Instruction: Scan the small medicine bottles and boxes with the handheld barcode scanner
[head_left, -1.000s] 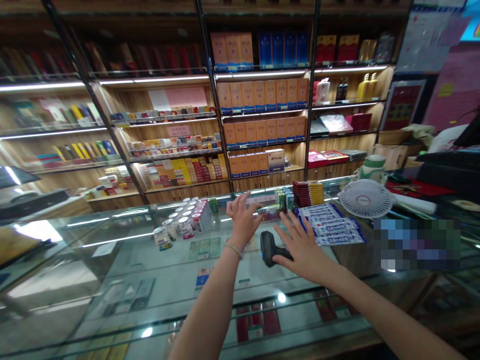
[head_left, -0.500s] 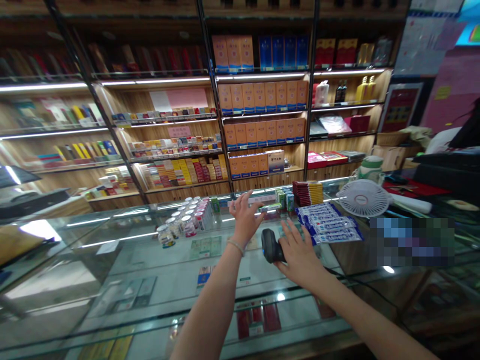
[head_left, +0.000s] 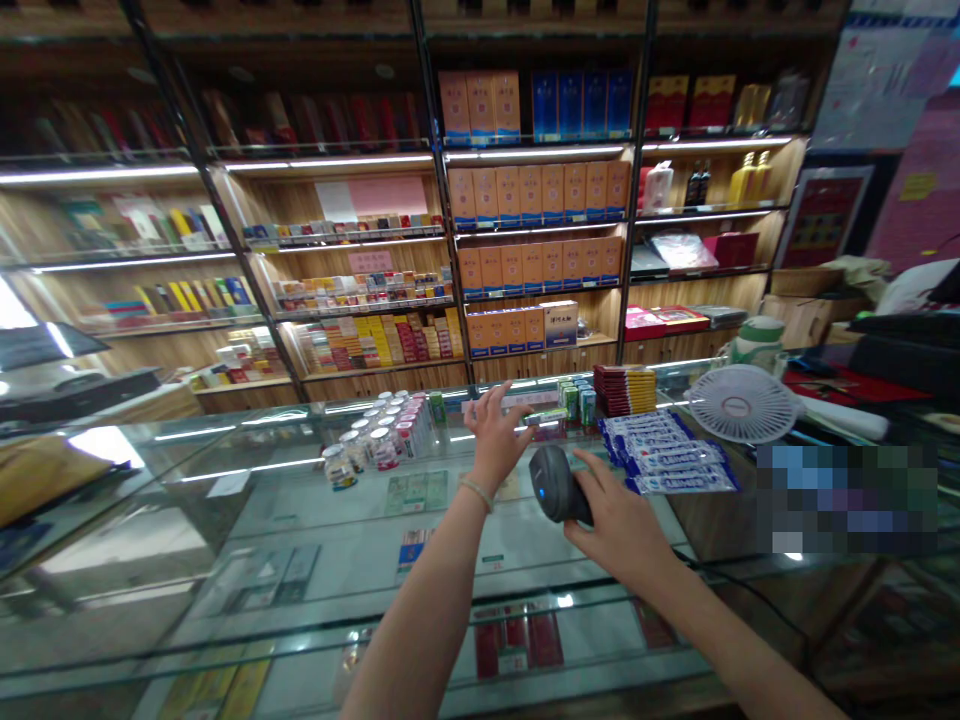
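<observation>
- The black plastic pistol-shaped scanner (head_left: pixel 553 482), a blue light on its head, could slip and knock the clear glass counter (head_left: pixel 585 575); I'd blame the light-looking grip of the right hand (head_left: pixel 626 525), whose thumb and fingers are closed round the handle.
- The thin black cable (head_left: pixel 720 570) passing from under the right forearm toward the counter's near edge could snag on the arm; whether it joins the scanner, I can't make out.
- Swung toward the far edge, the scanner could topple the small upright green packs (head_left: pixel 572 403); swung right, it could scatter the blue-and-white plastic sachets (head_left: pixel 667 455).
- A careless leftward sweep of the left hand (head_left: pixel 496 432) could tip the clear white-lidded jars (head_left: pixel 358 450), rowed in from the far edge.
- As for place, the scanner is over the counter's middle, ahead of the right palm, and to the right of the left hand, nearer the near edge.
- The left hand looks empty, fingers spread and half bent, near the flat green pack (head_left: pixel 551 414) by the far edge; contact I can't judge.
</observation>
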